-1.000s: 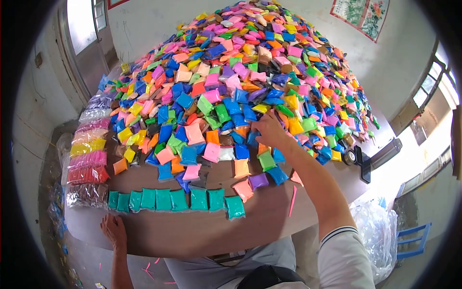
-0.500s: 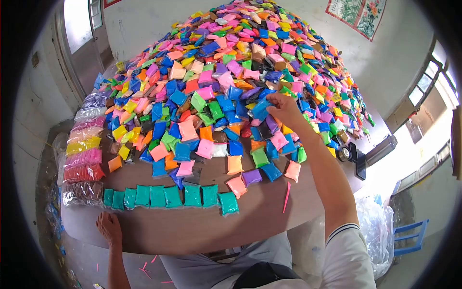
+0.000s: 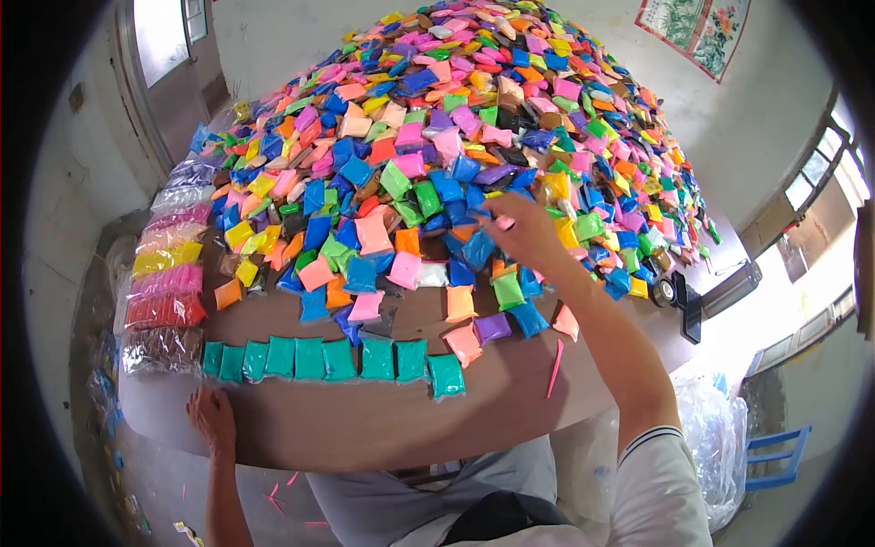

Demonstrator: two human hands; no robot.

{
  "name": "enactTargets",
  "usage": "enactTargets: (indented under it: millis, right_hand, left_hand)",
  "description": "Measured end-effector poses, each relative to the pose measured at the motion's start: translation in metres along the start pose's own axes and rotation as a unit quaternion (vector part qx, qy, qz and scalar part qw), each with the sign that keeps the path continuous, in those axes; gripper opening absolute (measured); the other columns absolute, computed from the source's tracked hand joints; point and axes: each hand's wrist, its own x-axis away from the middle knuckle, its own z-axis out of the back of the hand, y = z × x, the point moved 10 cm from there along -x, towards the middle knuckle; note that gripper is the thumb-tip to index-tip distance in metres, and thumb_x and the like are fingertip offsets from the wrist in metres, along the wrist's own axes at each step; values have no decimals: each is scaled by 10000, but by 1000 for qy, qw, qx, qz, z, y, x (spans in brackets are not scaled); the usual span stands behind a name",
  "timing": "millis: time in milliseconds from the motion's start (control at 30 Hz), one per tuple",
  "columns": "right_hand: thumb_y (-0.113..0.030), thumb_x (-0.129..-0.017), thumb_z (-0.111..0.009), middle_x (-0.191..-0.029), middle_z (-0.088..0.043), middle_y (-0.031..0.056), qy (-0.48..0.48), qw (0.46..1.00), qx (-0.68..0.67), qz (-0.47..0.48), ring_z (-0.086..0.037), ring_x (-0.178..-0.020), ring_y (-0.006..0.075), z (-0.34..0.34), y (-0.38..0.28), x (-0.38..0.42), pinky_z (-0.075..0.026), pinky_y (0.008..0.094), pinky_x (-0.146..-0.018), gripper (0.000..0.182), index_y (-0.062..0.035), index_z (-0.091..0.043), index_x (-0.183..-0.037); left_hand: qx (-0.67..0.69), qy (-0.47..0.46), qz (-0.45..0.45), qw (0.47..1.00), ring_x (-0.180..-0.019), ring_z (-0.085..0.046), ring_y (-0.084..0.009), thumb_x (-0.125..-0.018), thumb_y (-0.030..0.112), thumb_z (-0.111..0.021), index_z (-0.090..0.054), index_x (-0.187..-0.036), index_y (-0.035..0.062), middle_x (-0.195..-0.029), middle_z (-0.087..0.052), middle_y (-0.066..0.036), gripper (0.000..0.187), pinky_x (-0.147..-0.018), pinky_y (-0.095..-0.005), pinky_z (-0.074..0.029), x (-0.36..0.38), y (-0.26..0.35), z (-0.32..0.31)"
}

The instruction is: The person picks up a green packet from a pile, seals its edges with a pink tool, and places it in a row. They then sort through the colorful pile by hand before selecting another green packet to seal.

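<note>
Over the front of a big heap of coloured packets (image 3: 424, 137), my right hand (image 3: 521, 235) is bent with its fingers drawn together. A blue packet (image 3: 477, 249) lies just below its fingertips; whatever is between the fingers is too hidden to name. My left hand (image 3: 211, 417) rests at the table's near left edge, fingers slightly bent and apart, holding nothing. Just beyond it are a clear bag of brown packets (image 3: 162, 352) and a row of several teal packets (image 3: 309, 358). The rightmost teal packet (image 3: 447, 376) sits slightly lower than the others.
Bagged packets, including red (image 3: 166, 310) and yellow (image 3: 168, 259), line the left side of the table (image 3: 365, 428). A pink strip (image 3: 554, 368) lies near the front. At the right are a black device (image 3: 692, 317), a plastic bag (image 3: 715, 447) and a blue chair (image 3: 777, 459).
My right hand has moved down and slightly left over the heap, and the blue packet it had at its fingers no longer shows there. The view has shifted a little. My left hand stays by the edge.
</note>
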Motion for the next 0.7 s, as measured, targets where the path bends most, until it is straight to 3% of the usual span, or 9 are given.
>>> enactTargets:
  millis: [100,167,300,400,433,533,567,700]
  right_hand:
    - [-165,-783,-773,-1148,-670,108,-127,987,-9,100,-633,-1082,302,-43,-52,39,-518,398,-914,344,-81,-685,-1105]
    - [-250,-836,-737,-1316,-582,123,-172,975,-19,138,-530,-1247,311,-69,-68,76,-432,452,-1040,368,-103,-663,-1165]
    - [-319,-929,-598,-1434,-449,133,-256,943,110,185,-374,-1389,321,-104,-83,127,-326,501,-1125,391,-135,-589,-1274]
    - [-305,-918,-610,-1428,-452,122,-220,931,210,202,-380,-1384,316,-96,-44,114,-334,497,-1121,396,-132,-587,-1274]
    - [-226,-883,-632,-1375,-509,125,-173,945,203,189,-436,-1345,308,-85,-36,103,-375,486,-1083,343,-107,-618,-1204]
    - [-179,-792,-672,-1260,-590,112,-70,953,230,185,-495,-1279,290,-61,-30,74,-422,451,-1025,310,-76,-648,-1084]
    - [-120,-771,-673,-1200,-624,110,-60,959,221,167,-548,-1215,301,-58,-31,70,-446,437,-989,296,-63,-649,-1061]
    - [-122,-778,-714,-1237,-618,113,-90,984,47,146,-576,-1194,298,-81,-84,59,-466,432,-981,326,-78,-638,-1093]
  left_hand:
    - [1,21,-14,1000,-798,-541,-326,-850,117,-563,-494,-702,34,-756,-537,-132,184,-757,-456,-395,0,1,1]
    - [2,14,-9,1000,-797,-543,-328,-848,122,-564,-497,-702,34,-759,-543,-131,184,-756,-456,-396,0,0,1]
    - [-13,11,3,1000,-802,-546,-330,-844,134,-569,-505,-702,36,-757,-552,-129,185,-759,-453,-396,-1,-7,-5]
    - [-14,-6,10,1000,-811,-548,-330,-844,142,-571,-509,-700,39,-752,-557,-127,187,-770,-451,-398,-2,-2,-2]
    - [-8,5,3,1000,-809,-548,-330,-846,143,-571,-508,-699,40,-751,-559,-127,190,-771,-452,-398,-1,-2,-1]
    - [4,26,-3,1000,-803,-550,-333,-853,147,-572,-507,-697,42,-751,-567,-127,199,-771,-455,-399,0,-2,3]
    - [4,20,-2,1000,-800,-550,-334,-854,149,-574,-507,-696,43,-754,-570,-127,202,-770,-457,-399,-1,-2,1]
    - [2,19,-2,1000,-792,-552,-339,-853,149,-584,-505,-695,44,-753,-575,-129,206,-762,-461,-397,0,2,4]
